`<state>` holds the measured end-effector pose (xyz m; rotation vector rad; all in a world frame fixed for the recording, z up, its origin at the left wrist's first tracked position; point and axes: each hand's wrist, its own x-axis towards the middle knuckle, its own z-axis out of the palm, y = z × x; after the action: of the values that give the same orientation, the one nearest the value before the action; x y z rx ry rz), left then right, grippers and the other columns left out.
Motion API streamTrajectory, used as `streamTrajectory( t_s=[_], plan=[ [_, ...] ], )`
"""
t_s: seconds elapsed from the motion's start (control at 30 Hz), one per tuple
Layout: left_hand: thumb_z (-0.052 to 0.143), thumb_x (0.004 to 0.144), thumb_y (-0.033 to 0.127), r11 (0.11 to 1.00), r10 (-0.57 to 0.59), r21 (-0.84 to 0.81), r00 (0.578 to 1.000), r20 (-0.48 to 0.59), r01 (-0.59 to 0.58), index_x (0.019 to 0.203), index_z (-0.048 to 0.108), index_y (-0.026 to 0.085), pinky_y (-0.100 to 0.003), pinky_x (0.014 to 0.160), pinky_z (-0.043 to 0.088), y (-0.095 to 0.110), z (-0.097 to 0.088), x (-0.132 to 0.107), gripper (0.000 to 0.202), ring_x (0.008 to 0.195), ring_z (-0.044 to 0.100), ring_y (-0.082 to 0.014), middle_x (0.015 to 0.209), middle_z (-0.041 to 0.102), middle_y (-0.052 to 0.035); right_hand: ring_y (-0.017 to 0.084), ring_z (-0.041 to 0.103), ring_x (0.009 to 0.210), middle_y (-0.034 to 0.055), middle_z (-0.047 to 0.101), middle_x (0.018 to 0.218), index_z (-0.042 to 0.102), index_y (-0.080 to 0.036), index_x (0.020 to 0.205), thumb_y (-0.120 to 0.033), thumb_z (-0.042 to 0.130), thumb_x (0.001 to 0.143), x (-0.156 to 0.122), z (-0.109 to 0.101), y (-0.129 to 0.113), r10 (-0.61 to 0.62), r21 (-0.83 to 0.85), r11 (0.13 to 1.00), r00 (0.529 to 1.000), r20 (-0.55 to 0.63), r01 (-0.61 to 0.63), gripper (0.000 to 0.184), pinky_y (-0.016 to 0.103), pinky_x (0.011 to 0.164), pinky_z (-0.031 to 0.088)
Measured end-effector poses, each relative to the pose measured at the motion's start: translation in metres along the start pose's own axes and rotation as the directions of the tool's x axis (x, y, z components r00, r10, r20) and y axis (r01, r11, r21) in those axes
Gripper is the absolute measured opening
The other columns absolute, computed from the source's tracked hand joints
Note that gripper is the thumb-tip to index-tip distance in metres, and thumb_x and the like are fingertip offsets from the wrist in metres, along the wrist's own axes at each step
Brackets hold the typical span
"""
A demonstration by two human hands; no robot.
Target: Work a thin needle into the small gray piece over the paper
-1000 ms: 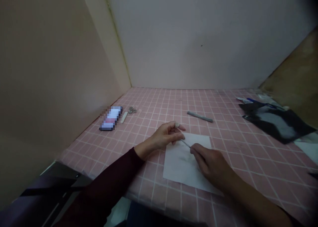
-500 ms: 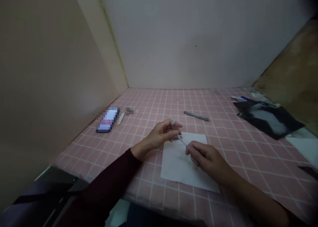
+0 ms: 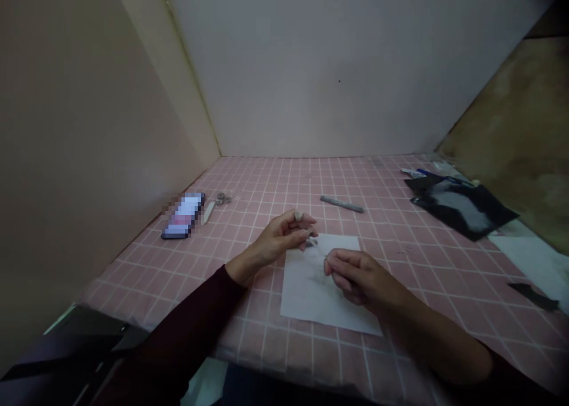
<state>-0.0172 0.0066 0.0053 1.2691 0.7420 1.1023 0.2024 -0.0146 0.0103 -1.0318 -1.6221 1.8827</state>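
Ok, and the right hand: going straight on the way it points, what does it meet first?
The right hand would probably meet the left hand first, above the white paper sheet; depth is unclear from this view.

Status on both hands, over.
Left hand: curled over far edge of white paper. Right hand: pinched above it, anything held too small to tell. Grey stick beyond, not in the way.

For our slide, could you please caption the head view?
Left hand and right hand hover over white paper on a pink-grid surface.
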Motion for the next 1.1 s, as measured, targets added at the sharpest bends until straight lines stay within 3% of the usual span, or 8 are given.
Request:
streamTrajectory(
  t_s=[0.17,0.3,0.43,0.57,0.63,0.7,0.87,1.1],
  plan=[
    [0.073,0.083,0.033,0.994,-0.065,0.087,0.997,-0.04,0.068,0.103,0.061,0.014,-0.019,0.053,0.038,-0.008,-0.005,0.003,0.03,0.05,0.05,-0.004,0.076,0.069,-0.0019,0.014,0.046,0.057,-0.0002,0.05,0.061,0.054,-0.019,0.073,-0.034,0.051,0.089,-0.001,0.003,0.006,-0.37,-0.557,0.795,0.92,-0.131,0.24,0.022,0.029,0.059,0.033],
    [0.077,0.079,0.028,0.999,-0.034,-0.005,0.999,-0.004,0.034,0.102,0.061,0.015,-0.022,0.065,0.049,-0.004,-0.003,0.002,0.031,0.068,0.064,-0.0089,0.09,0.071,-0.0045,0.008,0.029,0.044,-0.0054,0.042,0.055,0.056,-0.019,0.08,-0.044,0.049,0.091,-0.001,-0.002,0.0,-0.088,-0.153,0.986,0.992,-0.089,0.073,0.028,0.024,0.045,0.023],
    [0.079,0.078,0.023,0.995,-0.049,-0.082,0.999,0.02,0.051,0.104,0.063,0.016,-0.028,0.082,0.053,0.002,0.002,-0.001,0.031,0.085,0.069,-0.013,0.105,0.07,-0.0066,0.005,0.012,0.043,-0.01,0.032,0.054,0.053,-0.019,0.083,-0.047,0.055,0.088,0.0,-0.007,-0.006,0.087,0.224,0.97,0.996,0.032,-0.092,0.029,0.021,0.04,0.011],
    [0.077,0.08,0.025,0.999,-0.033,-0.036,0.999,-0.023,0.032,0.103,0.064,0.015,-0.023,0.07,0.052,0.002,0.0,-0.001,0.028,0.079,0.067,-0.0118,0.097,0.071,-0.0064,0.008,0.026,0.043,-0.0068,0.039,0.054,0.054,-0.019,0.081,-0.042,0.047,0.093,-0.002,-0.001,-0.001,-0.06,-0.086,0.995,0.998,-0.026,0.058,0.027,0.022,0.043,0.022],
    [0.073,0.084,0.029,1.0,-0.026,0.008,0.997,-0.069,0.027,0.102,0.064,0.015,-0.019,0.057,0.046,0.0,-0.002,0.0,0.024,0.061,0.06,-0.0062,0.087,0.071,-0.004,0.011,0.042,0.053,-0.002,0.048,0.061,0.053,-0.019,0.078,-0.031,0.047,0.094,-0.004,0.006,0.006,-0.264,-0.418,0.88,0.964,-0.04,0.224,0.021,0.025,0.053,0.032],
    [0.071,0.085,0.031,0.998,-0.047,0.038,0.994,-0.098,0.051,0.101,0.062,0.015,-0.017,0.05,0.041,0.0,-0.004,0.002,0.025,0.051,0.052,-0.0029,0.08,0.07,-0.002,0.013,0.048,0.06,0.0008,0.053,0.067,0.049,-0.019,0.072,-0.022,0.045,0.092,-0.005,0.011,0.011,-0.345,-0.603,0.721,0.932,0.115,0.341,0.02,0.027,0.06,0.036],
    [0.077,0.077,0.029,0.999,-0.011,-0.037,0.98,-0.198,0.004,0.095,0.063,0.013,-0.02,0.058,0.049,0.003,-0.006,0.005,0.028,0.062,0.061,-0.0075,0.082,0.07,-0.0033,0.014,0.051,0.059,-0.0008,0.053,0.063,0.053,-0.019,0.079,-0.021,0.042,0.095,-0.005,0.01,0.006,-0.416,-0.66,0.696,0.908,-0.05,0.283,0.02,0.028,0.061,0.038],
    [0.078,0.078,0.028,0.947,-0.151,-0.308,0.974,-0.168,0.093,0.098,0.071,0.012,-0.016,0.063,0.051,0.002,-0.002,0.003,0.026,0.065,0.062,-0.0052,0.087,0.072,-0.005,0.013,0.048,0.054,-0.0033,0.05,0.057,0.06,-0.019,0.083,-0.031,0.043,0.098,-0.007,-0.003,-0.005,-0.332,-0.447,0.863,0.931,-0.15,0.235,0.026,0.026,0.055,0.037]
  ],
)
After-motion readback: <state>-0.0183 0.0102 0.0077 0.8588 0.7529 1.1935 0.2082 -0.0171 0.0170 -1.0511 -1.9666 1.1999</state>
